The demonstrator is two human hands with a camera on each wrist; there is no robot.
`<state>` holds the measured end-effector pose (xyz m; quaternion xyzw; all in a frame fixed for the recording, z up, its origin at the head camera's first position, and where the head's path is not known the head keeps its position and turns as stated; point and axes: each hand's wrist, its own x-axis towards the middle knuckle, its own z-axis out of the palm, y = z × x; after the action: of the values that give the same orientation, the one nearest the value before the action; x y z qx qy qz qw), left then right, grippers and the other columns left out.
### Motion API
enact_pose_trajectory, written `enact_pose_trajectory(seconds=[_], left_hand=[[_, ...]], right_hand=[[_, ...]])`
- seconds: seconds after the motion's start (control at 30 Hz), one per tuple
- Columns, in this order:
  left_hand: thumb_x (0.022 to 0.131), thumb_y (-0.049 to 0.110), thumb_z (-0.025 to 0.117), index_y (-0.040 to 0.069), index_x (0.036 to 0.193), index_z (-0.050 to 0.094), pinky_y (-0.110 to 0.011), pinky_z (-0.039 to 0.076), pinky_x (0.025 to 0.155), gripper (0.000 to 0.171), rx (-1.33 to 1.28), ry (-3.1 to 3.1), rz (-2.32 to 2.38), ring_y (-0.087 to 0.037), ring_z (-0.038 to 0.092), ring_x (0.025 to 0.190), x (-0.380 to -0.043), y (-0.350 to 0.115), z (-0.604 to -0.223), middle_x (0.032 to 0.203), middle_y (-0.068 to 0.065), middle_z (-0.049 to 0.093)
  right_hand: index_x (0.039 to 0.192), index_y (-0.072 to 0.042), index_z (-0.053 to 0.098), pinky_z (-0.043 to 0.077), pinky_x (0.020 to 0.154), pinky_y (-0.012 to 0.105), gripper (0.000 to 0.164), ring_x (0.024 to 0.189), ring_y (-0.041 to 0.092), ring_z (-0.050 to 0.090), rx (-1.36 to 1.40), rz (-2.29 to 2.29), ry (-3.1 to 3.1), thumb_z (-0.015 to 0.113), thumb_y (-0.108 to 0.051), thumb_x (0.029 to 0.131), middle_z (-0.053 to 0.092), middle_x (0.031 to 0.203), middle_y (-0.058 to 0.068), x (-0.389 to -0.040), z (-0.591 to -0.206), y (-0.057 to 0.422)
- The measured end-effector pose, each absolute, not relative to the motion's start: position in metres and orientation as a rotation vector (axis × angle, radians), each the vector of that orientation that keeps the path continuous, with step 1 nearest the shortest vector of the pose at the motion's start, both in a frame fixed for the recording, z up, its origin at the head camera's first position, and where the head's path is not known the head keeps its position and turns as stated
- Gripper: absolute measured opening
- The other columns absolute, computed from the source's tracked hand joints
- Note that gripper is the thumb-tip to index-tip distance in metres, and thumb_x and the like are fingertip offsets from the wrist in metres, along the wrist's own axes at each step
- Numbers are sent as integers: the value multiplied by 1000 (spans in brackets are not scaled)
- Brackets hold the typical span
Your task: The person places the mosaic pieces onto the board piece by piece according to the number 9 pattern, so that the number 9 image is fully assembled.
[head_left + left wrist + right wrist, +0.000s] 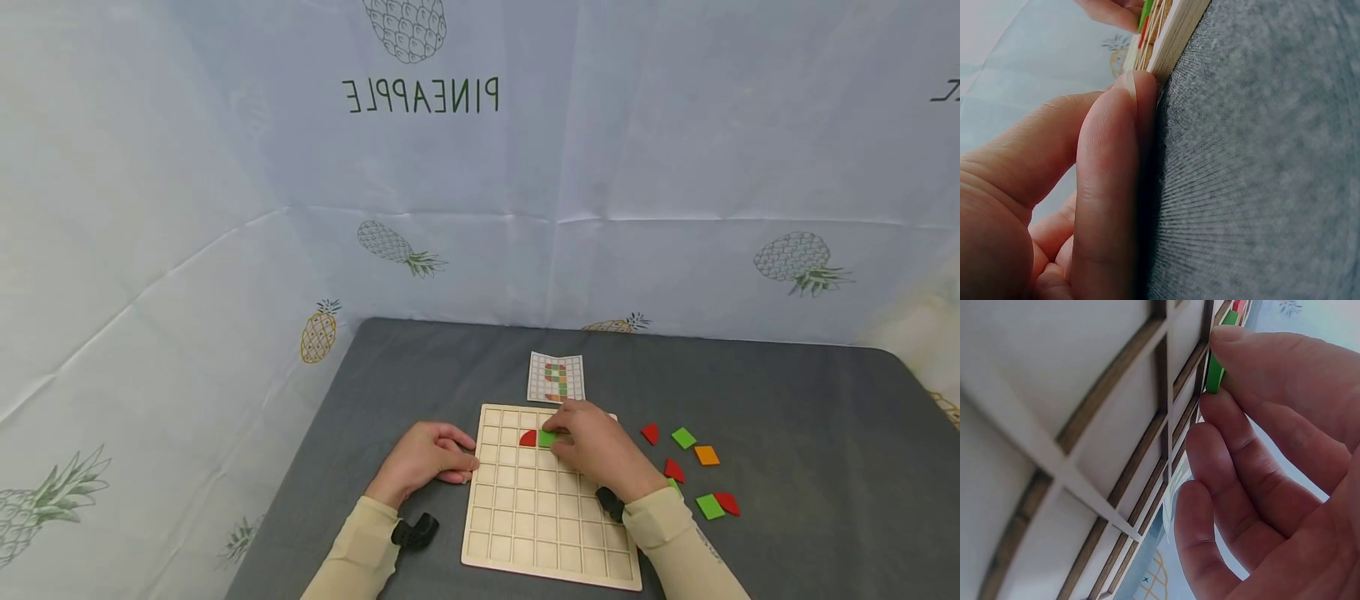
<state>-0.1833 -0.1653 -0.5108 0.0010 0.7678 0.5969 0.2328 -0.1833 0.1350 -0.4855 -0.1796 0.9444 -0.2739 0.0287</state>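
A wooden grid board (524,526) lies on the grey table. Near its far edge my right hand (600,446) pinches a green square tile (546,438) between thumb and index finger, low over the grid. The tile shows tilted edge-on as green (1215,374) in the right wrist view, the other fingers curled loosely below. Just left of it a red quarter-circle tile (528,438) sits in a cell. My left hand (422,458) rests beside the board, its thumb and index fingertips touching the left edge (1175,44).
Behind the board lies a card (537,377) printed with a coloured tile pattern. To the right are loose tiles: green squares (683,437), an orange square (707,455) and red quarter-circles (650,433). My right forearm covers part of the board and some tiles. A pineapple-print curtain (480,167) hangs behind the table.
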Motion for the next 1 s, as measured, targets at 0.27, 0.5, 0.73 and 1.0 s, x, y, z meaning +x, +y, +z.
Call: enact_pose_trajectory(seconds=[0.27, 0.5, 0.73, 1.0], left_hand=[[83, 10, 93, 1, 112, 76, -31, 69, 70, 35, 5, 2104, 1636, -16, 79, 73, -182, -166, -511, 82, -10, 78], [83, 10, 93, 0, 113, 76, -31, 69, 70, 36, -1, 2104, 1641, -15, 79, 73, -184, -165, -509, 83, -10, 78], [84, 9, 93, 1, 112, 76, -31, 69, 70, 34, -4, 2105, 1634, -15, 79, 73, -184, -166, -509, 83, -11, 79], [84, 10, 93, 0, 113, 76, -33, 69, 71, 36, 12, 2101, 1636, -17, 80, 74, -184, -166, -509, 84, -11, 78]], right_hand=[[113, -12, 84, 61, 106, 50, 26, 141, 37, 62, -567, -855, 2896, 78, 1, 91, 78, 118, 3, -184, -487, 137], [114, -11, 84, 61, 106, 50, 27, 144, 39, 60, -577, -860, 2892, 78, 3, 91, 78, 117, 4, -185, -485, 136], [115, -11, 83, 59, 110, 53, 26, 146, 40, 57, -567, -858, 2887, 77, 1, 92, 77, 126, 8, -186, -484, 136], [116, -13, 84, 62, 100, 47, 26, 138, 35, 63, -524, -861, 2865, 79, -2, 93, 77, 121, 3, -185, -483, 135]])
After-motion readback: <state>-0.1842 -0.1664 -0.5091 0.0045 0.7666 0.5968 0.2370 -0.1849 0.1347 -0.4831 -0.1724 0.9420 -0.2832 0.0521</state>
